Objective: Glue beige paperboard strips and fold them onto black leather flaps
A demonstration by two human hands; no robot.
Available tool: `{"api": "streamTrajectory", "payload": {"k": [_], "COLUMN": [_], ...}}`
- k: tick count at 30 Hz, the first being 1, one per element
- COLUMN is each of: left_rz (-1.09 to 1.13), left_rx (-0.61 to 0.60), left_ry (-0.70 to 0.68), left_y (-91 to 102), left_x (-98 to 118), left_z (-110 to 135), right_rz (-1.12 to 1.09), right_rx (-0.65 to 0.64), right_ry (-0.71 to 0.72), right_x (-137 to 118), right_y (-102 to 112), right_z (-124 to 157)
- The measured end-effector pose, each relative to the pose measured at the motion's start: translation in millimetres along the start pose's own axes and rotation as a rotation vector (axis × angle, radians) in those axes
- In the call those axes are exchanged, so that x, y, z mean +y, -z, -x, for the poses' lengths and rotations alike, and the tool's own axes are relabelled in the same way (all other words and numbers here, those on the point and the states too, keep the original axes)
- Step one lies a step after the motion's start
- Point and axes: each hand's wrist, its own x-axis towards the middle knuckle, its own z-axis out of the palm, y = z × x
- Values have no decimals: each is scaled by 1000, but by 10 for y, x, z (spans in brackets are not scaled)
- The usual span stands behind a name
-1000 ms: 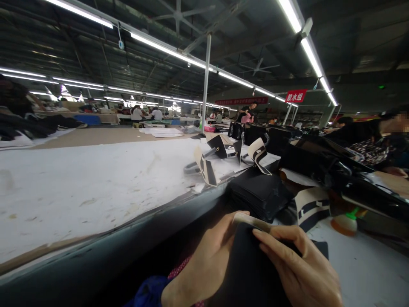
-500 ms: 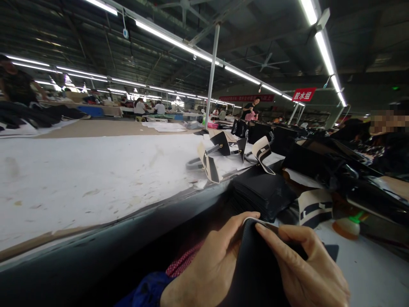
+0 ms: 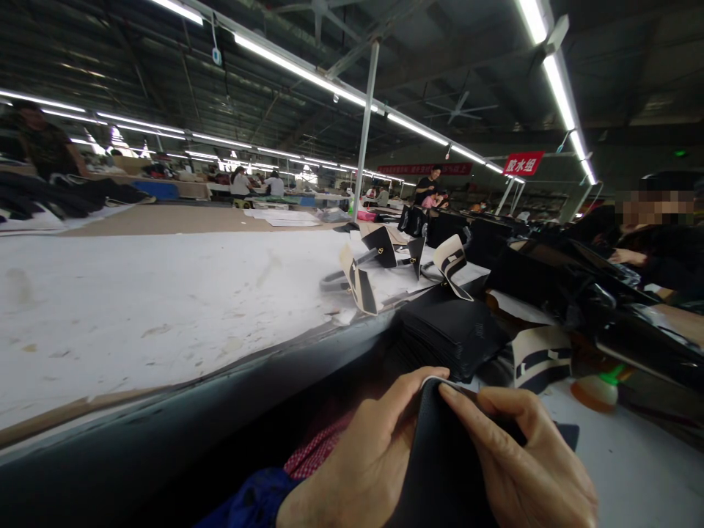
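Note:
Low in the head view, both my hands grip a black leather panel (image 3: pixel 448 462) with a pale edge along its top. My left hand (image 3: pixel 363 447) pinches the panel's left side near the upper corner, fingers behind it. My right hand (image 3: pixel 528 455) is closed on the upper right part, its thumb pressed on the dark face close to the left hand's fingertips. Just beyond them lies a stack of black leather pieces (image 3: pixel 454 330). Right of that stack stands a curved cream-and-black piece (image 3: pixel 543 356).
A long white-covered table (image 3: pixel 165 308) stretches left. Several cream-and-black bag pieces with handles (image 3: pixel 452 265) stand on its near right end. A bottle with a green top (image 3: pixel 599 392) is at right, near black bags (image 3: pixel 572 286). A co-worker (image 3: pixel 660 235) is beyond them.
My hands and the panel stay almost still. The co-worker at right has shifted left, with a hand now showing. A person at far left has moved slightly right.

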Motion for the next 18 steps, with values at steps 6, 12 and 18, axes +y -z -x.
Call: {"api": "streamTrajectory", "payload": {"k": [6,12,18], "left_rz": [-69,-74,-148], "left_rx": [47,43,45], "left_ry": [21,-31,-9], "left_y": [19,25,37], "left_x": [-40,-56,-52], "left_z": [3,35,2], "right_rz": [-94,-184,-179], "right_rx": [6,21,33], "right_ry": [-6,15,-48], "right_x": [1,-41,-72], "right_y": [-63,-62,-94], "right_z": [3,-59,6]}}
